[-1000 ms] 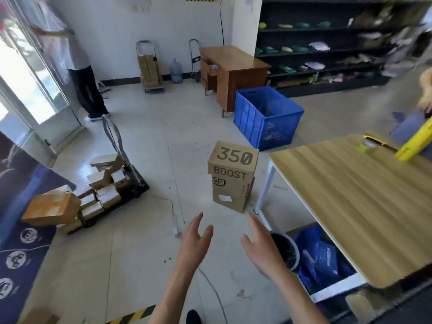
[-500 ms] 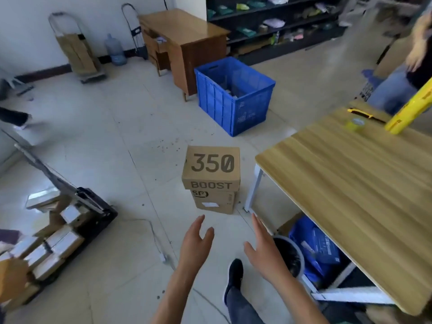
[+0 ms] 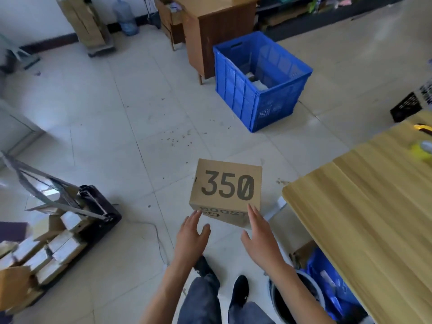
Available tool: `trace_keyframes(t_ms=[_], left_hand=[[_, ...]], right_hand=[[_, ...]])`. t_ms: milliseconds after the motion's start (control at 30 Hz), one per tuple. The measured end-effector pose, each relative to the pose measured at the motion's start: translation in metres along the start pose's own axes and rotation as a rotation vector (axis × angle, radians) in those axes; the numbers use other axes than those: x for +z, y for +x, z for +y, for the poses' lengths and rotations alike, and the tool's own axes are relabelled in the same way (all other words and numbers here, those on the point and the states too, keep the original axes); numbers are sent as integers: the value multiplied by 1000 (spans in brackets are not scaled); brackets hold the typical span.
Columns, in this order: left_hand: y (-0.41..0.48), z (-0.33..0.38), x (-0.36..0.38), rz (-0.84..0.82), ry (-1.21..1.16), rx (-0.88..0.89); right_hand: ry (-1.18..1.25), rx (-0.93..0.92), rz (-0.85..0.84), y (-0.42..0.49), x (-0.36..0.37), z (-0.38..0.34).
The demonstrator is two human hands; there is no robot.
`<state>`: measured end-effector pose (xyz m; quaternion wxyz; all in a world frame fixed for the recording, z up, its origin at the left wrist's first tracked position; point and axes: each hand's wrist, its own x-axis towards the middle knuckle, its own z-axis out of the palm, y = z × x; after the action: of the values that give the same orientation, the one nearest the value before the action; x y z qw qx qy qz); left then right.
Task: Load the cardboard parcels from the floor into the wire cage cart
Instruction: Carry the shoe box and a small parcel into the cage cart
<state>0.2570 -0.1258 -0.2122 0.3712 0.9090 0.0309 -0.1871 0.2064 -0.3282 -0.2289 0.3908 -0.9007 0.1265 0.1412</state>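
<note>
Closer now, left hand (image 3: 192, 232) and right hand (image 3: 259, 232) spread wide, fingertips reaching cardboard box (image 3: 226, 190), nothing held.

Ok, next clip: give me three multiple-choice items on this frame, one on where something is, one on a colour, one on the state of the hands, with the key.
1. Where does the 350 box stand?
A. On the wooden table
B. On the floor, left of the wooden table
C. Inside the crate

2. What colour is the plastic crate by the brown desk?
A. Blue
B. Red
C. Grey

3. What are the left hand and right hand doing?
A. Both carry the box in the air
B. One holds a tape roll
C. Both are open and empty, reaching for the box

Key: 1 B, it stands on the tiles beside the table's edge. 2 A, its walls are blue. 3 C, fingers are spread and only the fingertips are at the box's near edge.
</note>
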Motion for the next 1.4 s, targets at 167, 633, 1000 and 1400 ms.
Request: trace_keyframes(t_ms=[167, 633, 1000, 1400], left_hand=[[97, -6, -2, -100, 6, -28], [293, -96, 37, -312, 47, -327], [359, -150, 99, -353, -440, -577], [261, -105, -13, 234, -766, -570]], right_hand=[[-66, 50, -44, 80, 8, 3], [-52, 524, -108, 245, 43, 94], [244, 877, -33, 324, 65, 158], [59, 368, -95, 353, 5, 10]])
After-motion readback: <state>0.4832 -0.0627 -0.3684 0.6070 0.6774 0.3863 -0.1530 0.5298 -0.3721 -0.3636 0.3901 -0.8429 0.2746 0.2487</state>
